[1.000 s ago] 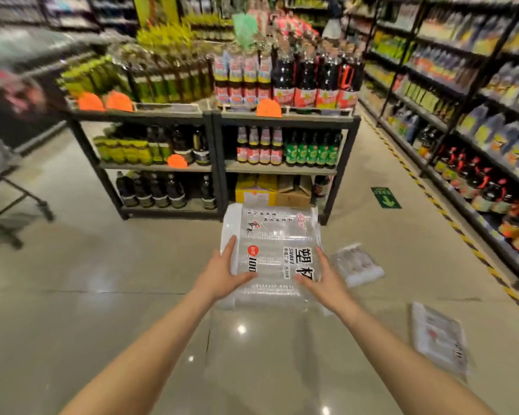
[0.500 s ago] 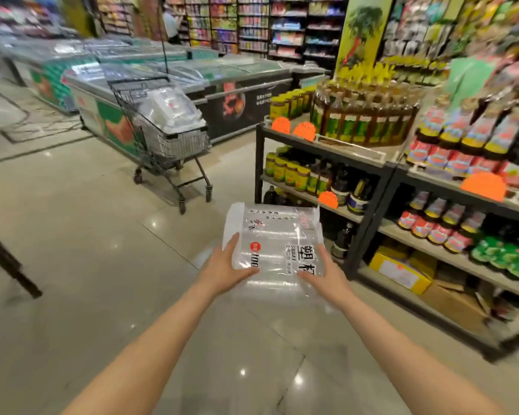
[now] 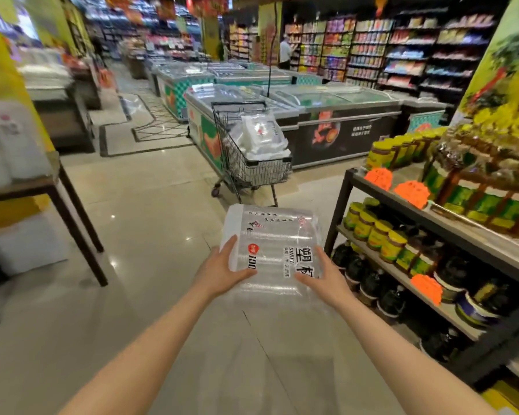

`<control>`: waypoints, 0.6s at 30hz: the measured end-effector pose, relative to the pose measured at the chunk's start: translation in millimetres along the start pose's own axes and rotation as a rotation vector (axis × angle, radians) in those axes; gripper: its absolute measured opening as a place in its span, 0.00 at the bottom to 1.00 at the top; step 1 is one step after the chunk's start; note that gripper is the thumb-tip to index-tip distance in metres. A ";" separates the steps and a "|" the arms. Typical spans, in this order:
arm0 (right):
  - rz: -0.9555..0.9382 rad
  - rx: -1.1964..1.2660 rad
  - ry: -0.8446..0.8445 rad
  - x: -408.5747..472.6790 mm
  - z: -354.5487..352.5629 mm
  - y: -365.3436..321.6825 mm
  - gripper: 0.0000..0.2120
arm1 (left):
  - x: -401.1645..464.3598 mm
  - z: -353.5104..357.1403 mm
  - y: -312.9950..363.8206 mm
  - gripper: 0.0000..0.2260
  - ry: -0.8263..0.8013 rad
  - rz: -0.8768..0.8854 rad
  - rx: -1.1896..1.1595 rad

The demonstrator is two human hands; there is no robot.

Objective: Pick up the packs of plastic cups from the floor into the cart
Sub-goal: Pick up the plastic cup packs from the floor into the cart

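1. Head view, hold: pack [image 3: 271, 250] of cups is off the floor, carried in front of the chest between left hand [image 3: 222, 271] and right hand [image 3: 318, 275]. Thumbs lie on top; fingers are clamped on its near sides, their tips hidden under the film.
2. Risk, slip: slick film and a grip at the near end only. Far end could sag and the pack slide out.
3. Risk, snag: shelf [image 3: 432, 223] stands just beside the right arm; its corner could catch pack or elbow on the way.
4. Risk, overflow: cart [image 3: 252, 157] ahead, well apart, is heaped above its rim. One more pack may roll off.
5. Count: one pack in hand. Packs in cart: white bundles, number unclear. One cart. No packs seen on the floor.
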State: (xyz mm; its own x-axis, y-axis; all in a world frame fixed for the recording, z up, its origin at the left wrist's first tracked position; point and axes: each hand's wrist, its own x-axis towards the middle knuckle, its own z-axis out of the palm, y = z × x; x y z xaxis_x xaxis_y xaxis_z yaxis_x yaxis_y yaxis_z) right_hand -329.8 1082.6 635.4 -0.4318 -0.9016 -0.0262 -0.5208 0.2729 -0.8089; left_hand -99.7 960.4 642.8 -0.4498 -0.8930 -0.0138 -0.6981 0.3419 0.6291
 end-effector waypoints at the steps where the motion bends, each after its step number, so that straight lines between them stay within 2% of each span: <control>1: 0.003 -0.004 -0.012 16.3 4.3 -2.2 0.44 | 14.2 -2.0 -5.0 0.45 0.005 -0.010 0.006; 8: -0.011 -0.030 -0.054 147.9 48.9 -22.6 0.45 | 136.4 -23.1 -52.4 0.45 0.010 -0.030 -0.002; 18: -0.013 0.019 -0.052 354.5 111.2 -91.6 0.45 | 342.3 -101.0 -114.9 0.45 0.026 -0.012 -0.015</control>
State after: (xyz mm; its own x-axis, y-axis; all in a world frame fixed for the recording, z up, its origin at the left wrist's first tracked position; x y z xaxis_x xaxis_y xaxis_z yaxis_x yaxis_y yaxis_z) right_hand -353.3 700.6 634.9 -0.3861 -0.9213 -0.0452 -0.5123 0.2549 -0.8201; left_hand -117.2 585.9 644.3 -0.4269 -0.9043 -0.0010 -0.6948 0.3274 0.6403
